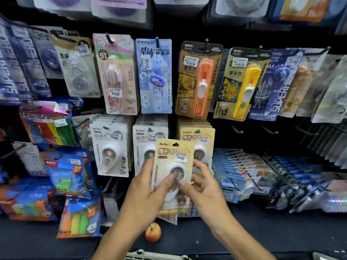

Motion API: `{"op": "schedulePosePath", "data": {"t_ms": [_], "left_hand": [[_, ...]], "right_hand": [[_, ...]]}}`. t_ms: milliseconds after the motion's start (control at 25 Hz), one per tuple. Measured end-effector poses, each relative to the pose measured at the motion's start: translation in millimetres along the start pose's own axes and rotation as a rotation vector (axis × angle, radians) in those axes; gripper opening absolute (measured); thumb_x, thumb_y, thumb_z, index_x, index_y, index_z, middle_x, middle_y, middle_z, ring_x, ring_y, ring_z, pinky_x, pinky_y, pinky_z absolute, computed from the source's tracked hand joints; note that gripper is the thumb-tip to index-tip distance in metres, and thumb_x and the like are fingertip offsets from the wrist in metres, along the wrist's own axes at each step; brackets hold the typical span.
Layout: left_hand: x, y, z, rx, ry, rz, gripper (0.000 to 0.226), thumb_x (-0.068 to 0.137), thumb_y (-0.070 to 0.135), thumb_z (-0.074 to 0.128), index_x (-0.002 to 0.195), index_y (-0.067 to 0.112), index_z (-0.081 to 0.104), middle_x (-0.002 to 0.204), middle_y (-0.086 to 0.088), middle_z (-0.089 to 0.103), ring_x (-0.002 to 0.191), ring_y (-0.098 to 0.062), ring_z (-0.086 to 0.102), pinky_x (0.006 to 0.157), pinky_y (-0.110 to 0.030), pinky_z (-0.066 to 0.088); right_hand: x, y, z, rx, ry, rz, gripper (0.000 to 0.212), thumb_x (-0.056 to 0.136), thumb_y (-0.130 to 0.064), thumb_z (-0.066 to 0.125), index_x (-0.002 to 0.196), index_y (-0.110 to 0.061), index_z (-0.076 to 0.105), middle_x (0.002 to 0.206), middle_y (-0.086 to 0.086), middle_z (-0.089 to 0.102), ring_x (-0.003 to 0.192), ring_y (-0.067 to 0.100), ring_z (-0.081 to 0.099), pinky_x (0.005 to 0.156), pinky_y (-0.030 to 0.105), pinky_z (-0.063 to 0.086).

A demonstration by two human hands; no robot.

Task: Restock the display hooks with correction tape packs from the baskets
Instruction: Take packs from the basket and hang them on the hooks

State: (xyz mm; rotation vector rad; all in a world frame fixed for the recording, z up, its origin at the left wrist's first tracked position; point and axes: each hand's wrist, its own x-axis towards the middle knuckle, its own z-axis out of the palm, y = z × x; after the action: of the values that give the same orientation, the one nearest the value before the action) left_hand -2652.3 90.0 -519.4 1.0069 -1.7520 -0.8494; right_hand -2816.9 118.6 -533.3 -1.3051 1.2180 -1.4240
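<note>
A yellow BoBo correction tape pack [173, 156] is held upright in front of the display, between both hands. My left hand [148, 186] grips its left edge with the thumb over the blister. My right hand [200, 182] pinches its right side, thumb on the front. Just behind it, to the right, hangs a stack of matching yellow packs [203, 136] on a hook. Two stacks of white BoBo packs [109, 149] [144, 139] hang to the left. The white rim of a basket [155, 256] shows at the bottom edge.
The upper hooks carry a pink pack [116, 72], a blue pack [155, 76], and orange [199, 79] and yellow [241, 83] clip pushers. Bare hooks [237, 129] stick out at right. Highlighter packs [69, 173] hang at left. An apple-shaped item [153, 231] lies on the dark shelf.
</note>
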Motion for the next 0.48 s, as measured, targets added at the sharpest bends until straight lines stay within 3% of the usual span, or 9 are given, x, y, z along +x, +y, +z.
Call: {"op": "schedulePosePath", "data": {"t_ms": [120, 200, 280, 360, 480], "left_hand": [[7.3, -7.1, -13.2, 0.387, 0.098, 0.085, 0.052, 0.095, 0.046, 0.057, 0.145, 0.034, 0.045, 0.139, 0.025, 0.048, 0.13, -0.001, 0.045, 0.109, -0.028, 0.037], [12.2, -12.5, -18.9, 0.554, 0.054, 0.065, 0.059, 0.099, 0.039, 0.055, 0.154, 0.031, 0.034, 0.154, 0.018, 0.034, 0.144, -0.006, 0.029, 0.121, -0.031, 0.024], [18.5, -16.9, -14.8, 0.772, -0.037, 0.093, 0.063, 0.101, 0.039, 0.048, 0.158, 0.034, 0.021, 0.166, 0.013, 0.017, 0.153, -0.01, 0.013, 0.127, -0.036, 0.012], [25.2, -18.9, -11.0, 0.915, -0.078, 0.154, 0.066, 0.101, 0.039, 0.044, 0.159, 0.038, 0.013, 0.169, 0.011, 0.003, 0.156, -0.014, 0.0, 0.128, -0.04, 0.002], [36.0, -26.4, -14.8, 0.965, -0.117, 0.125, 0.073, 0.099, 0.038, 0.046, 0.16, 0.039, 0.005, 0.169, 0.01, -0.015, 0.156, -0.017, -0.011, 0.125, -0.044, -0.004]], "right_hand": [[13.3, -11.0, -19.9, 0.062, 0.254, -0.11, 0.039, 0.096, -0.019, 0.065, 0.131, -0.032, 0.054, 0.112, -0.015, 0.074, 0.1, 0.004, 0.071, 0.072, 0.018, 0.056], [18.4, -17.7, -33.3, -0.002, 0.339, -0.082, 0.039, 0.1, -0.023, 0.06, 0.133, -0.04, 0.048, 0.104, -0.02, 0.074, 0.094, -0.002, 0.07, 0.067, 0.018, 0.055], [18.8, -15.5, -39.0, -0.198, 0.338, -0.082, 0.039, 0.101, -0.032, 0.058, 0.133, -0.05, 0.043, 0.107, -0.023, 0.071, 0.097, -0.003, 0.067, 0.072, 0.021, 0.052], [17.8, -12.8, -37.9, -0.379, 0.3, -0.157, 0.031, 0.101, -0.04, 0.054, 0.127, -0.055, 0.047, 0.113, -0.037, 0.062, 0.099, -0.006, 0.062, 0.076, 0.024, 0.051], [24.4, -5.4, -41.8, -0.431, 0.291, -0.177, 0.027, 0.1, -0.043, 0.053, 0.12, -0.061, 0.052, 0.112, -0.043, 0.059, 0.076, 0.002, 0.064, 0.065, 0.022, 0.051]]}}
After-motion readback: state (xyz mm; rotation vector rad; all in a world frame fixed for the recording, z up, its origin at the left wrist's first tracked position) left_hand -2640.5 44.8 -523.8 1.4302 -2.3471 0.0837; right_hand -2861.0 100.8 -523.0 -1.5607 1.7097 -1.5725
